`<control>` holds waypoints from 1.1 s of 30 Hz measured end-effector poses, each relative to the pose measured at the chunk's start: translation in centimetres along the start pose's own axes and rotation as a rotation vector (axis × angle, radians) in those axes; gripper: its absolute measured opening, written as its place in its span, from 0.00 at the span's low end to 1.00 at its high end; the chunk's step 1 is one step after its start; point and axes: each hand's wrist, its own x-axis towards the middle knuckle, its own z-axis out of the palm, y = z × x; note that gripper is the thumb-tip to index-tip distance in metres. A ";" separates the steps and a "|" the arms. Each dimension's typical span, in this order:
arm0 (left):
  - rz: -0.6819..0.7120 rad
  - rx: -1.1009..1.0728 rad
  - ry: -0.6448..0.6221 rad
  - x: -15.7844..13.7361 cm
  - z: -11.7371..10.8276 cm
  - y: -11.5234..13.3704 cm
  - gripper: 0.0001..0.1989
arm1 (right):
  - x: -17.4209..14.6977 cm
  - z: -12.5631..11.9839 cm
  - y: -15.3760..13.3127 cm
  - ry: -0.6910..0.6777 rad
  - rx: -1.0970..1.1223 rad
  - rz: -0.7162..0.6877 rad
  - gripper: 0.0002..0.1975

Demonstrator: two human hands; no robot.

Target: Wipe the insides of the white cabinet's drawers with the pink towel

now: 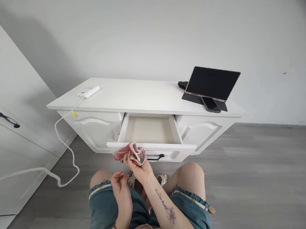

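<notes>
CLOTH (134,150): at drawer front (184,150), left part | RIGHT GRIP (140,169): fingers closed on its folds | LEFT GRIP (120,185): half-curled, nothing seen held | HANDLING: likely light, soft, limp; grasp bunched middle.

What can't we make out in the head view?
All head view:
Drawer handle, left end: behind pink cloth in right hand.
White cable, far end: cut off by left edge.
Black item: partly behind tablet.
Yellow tag: any print too small.
</notes>
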 end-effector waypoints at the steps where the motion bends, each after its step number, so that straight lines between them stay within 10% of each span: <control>1: -0.073 -0.051 -0.024 0.2 0.3 -0.4 0.07 | -0.6 -0.2 -0.7 -0.029 -0.020 0.000 0.09; 11: -0.679 -0.377 -0.320 1.5 6.5 -1.0 0.05 | -7.1 -0.8 -8.1 -0.153 -0.290 -0.088 0.08; 20: -0.567 -0.427 -0.417 0.5 8.3 -0.2 0.08 | -12.3 -3.9 -14.3 -0.098 -0.473 -0.287 0.11; 27: -0.514 -0.384 -0.413 0.7 8.5 -0.7 0.12 | -14.4 -6.7 -17.1 -0.227 -0.103 -0.191 0.17; 33: -0.524 -0.350 -0.419 1.4 8.6 -0.9 0.13 | -16.4 -9.0 -18.8 0.031 -0.333 -0.442 0.14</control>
